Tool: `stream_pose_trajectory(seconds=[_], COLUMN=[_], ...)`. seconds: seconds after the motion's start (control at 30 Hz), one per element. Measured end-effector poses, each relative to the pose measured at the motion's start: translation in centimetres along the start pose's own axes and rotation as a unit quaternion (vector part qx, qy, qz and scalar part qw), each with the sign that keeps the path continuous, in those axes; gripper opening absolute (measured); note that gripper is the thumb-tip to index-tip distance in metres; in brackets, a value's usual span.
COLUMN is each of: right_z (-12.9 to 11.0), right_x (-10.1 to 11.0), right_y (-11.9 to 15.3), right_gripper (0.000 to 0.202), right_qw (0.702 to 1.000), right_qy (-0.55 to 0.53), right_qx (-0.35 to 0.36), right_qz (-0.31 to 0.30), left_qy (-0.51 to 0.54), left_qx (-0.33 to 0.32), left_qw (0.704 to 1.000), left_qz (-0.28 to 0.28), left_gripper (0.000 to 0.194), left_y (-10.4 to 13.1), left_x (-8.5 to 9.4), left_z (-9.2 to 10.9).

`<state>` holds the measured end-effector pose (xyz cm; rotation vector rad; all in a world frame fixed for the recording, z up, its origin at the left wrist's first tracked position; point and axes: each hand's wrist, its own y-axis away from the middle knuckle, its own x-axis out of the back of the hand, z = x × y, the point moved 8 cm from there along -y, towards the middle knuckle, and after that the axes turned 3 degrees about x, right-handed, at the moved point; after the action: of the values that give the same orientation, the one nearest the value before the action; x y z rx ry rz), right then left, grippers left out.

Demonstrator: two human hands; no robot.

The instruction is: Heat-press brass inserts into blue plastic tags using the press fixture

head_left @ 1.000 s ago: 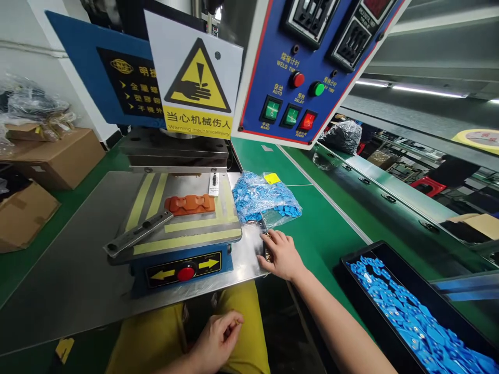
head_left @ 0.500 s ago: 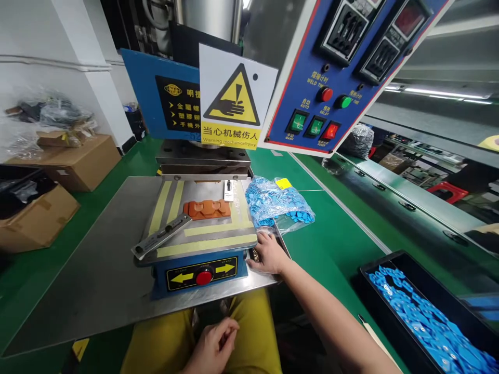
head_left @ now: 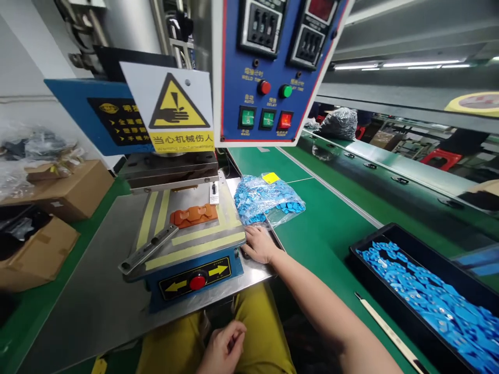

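My left hand (head_left: 226, 345) rests over my lap, its fingers curled in and thumb against them; whatever it may hold is hidden. My right hand (head_left: 259, 245) reaches to the right side of the press base, fingers stretched forward and a little apart, their tips partly hidden by the plate edge. Just beyond it lies a clear bag of blue plastic parts (head_left: 268, 197). On the taped metal plate (head_left: 206, 240) sits an orange-brown moulded fixture (head_left: 194, 215), with a metal bar (head_left: 148, 250) lying at an angle in front of it.
Above the plate hangs the press head (head_left: 173, 169), with a warning sign (head_left: 167, 111) and a control panel (head_left: 261, 78). A red button (head_left: 197, 281) is on the base front. At right are a black tray (head_left: 356, 252) of blue parts and a pale-handled tool (head_left: 390, 330). Cardboard boxes (head_left: 66, 192) stand left.
The view has turned right, so the press appears further left. My right hand stays beside the base; the small brass-coloured pieces seen by it earlier are now covered. My left hand remains curled.
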<state>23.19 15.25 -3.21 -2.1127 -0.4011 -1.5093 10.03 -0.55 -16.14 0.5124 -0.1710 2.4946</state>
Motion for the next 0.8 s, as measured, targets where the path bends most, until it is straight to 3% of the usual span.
stream_pose_trajectory(seconds=[0.23,0.4,0.5,0.67,0.73,0.8], right_z=[-0.2,-0.5,0.6,8.3,11.0,12.7], right_x=[-0.8,0.0,2.7,7.9,8.6,8.3], right_y=[-0.9,-0.8,-0.4,2.2,2.9,2.9], right_gripper=[0.035,0.038,0.035,0.031,0.031,0.029], right_qw=[0.999,0.997,0.994,0.962,0.953,0.953], right_qy=[-0.02,-0.054,-0.059,0.018,0.032,0.038], right_qx=[0.008,0.003,-0.033,-0.232,-0.261,-0.265], right_qz=[0.037,0.055,0.091,0.146,0.149,0.141], left_qy=[0.006,-0.044,-0.114,-0.185,-0.228,-0.302], left_qx=[0.014,0.009,-0.052,-0.243,-0.263,-0.251], left_qw=[1.0,0.999,0.992,0.951,0.937,0.919], left_qz=[-0.006,-0.007,0.012,0.051,0.046,0.018], left_gripper=[0.031,0.027,0.019,0.016,0.018,0.019], left_y=[0.1,-0.8,-1.9,-4.2,-6.6,-10.5], left_x=[-0.7,0.1,2.0,6.5,7.5,7.3], left_z=[-1.0,1.5,5.4,15.4,18.5,20.4])
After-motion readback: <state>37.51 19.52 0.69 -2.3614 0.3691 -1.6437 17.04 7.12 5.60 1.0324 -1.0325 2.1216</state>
